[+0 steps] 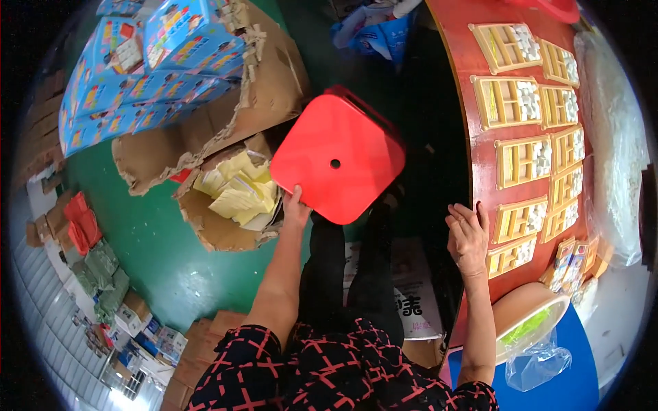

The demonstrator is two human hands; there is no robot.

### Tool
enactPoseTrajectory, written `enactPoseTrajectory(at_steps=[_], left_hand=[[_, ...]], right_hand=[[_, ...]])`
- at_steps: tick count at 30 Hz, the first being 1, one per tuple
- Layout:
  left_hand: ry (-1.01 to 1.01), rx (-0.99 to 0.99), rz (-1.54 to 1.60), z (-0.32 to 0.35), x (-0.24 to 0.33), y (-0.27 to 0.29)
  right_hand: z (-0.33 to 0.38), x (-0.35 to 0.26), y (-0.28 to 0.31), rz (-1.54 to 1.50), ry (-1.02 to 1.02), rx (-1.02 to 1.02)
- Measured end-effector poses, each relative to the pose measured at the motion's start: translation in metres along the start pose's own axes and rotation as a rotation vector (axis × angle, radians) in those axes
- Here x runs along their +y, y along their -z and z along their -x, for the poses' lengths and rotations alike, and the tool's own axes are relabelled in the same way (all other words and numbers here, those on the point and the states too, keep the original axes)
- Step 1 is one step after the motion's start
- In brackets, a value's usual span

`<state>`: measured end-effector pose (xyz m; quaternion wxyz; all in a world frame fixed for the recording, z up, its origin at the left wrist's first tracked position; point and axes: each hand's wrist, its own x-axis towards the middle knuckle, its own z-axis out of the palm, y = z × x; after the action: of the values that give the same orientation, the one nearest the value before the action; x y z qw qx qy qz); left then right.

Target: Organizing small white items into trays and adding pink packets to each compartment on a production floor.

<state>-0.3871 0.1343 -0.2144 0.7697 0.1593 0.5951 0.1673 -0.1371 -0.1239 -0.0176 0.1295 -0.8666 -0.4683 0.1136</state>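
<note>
A red plastic stool [329, 137] with rounded corners and a small hole in the middle of its seat is in front of my legs. My left hand [296, 207] is closed on its near left edge, the fingers partly hidden by the seat. At the edge of the red table [473, 192], my right hand [469, 240] has loosely bent fingers, somewhat apart, and holds nothing. Beside it on the table are rows of shallow wooden trays [519, 219] with compartments, holding white cubes and thin yellowish pieces.
At left stand a torn cardboard box [274, 75], stacked blue printed boxes [130, 103] and a smaller carton of yellow paper [240, 188]. A beige basin [531, 312] with green contents sits on a blue surface [569, 370] at lower right. Clear plastic sheeting [610, 151] lies along the far right.
</note>
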Motion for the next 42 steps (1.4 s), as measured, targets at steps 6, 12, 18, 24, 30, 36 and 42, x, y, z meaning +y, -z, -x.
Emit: enactPoseTrajectory(at_steps=[6, 12, 18, 24, 30, 36, 42], left_hand=[[-0.089, 0.312, -0.6, 0.02, -0.009, -0.007], [-0.212, 0.27, -0.598, 0.063, -0.017, -0.07], [-0.295, 0.13, -0.534, 0.089, 0.001, -0.17], [-0.415, -0.05, -0.543, 0.115, 0.024, -0.289], [-0.391, -0.199, -0.676, 0.137, 0.029, -0.324], [-0.382, -0.216, -0.988, 0.143, 0.059, -0.265], [-0.35, -0.156, -1.118, 0.102, 0.103, -0.323]], right_hand=[[-0.005, -0.002, 0.006, -0.013, 0.044, 0.04], [0.0, 0.007, 0.002, -0.017, 0.093, 0.049], [0.008, 0.014, 0.0, -0.093, 0.128, 0.076], [0.014, 0.018, 0.005, -0.213, 0.166, 0.164], [0.019, 0.028, 0.007, -0.203, 0.171, 0.214], [0.017, 0.026, 0.013, -0.203, 0.181, 0.182], [0.019, 0.027, 0.005, -0.12, 0.137, 0.179]])
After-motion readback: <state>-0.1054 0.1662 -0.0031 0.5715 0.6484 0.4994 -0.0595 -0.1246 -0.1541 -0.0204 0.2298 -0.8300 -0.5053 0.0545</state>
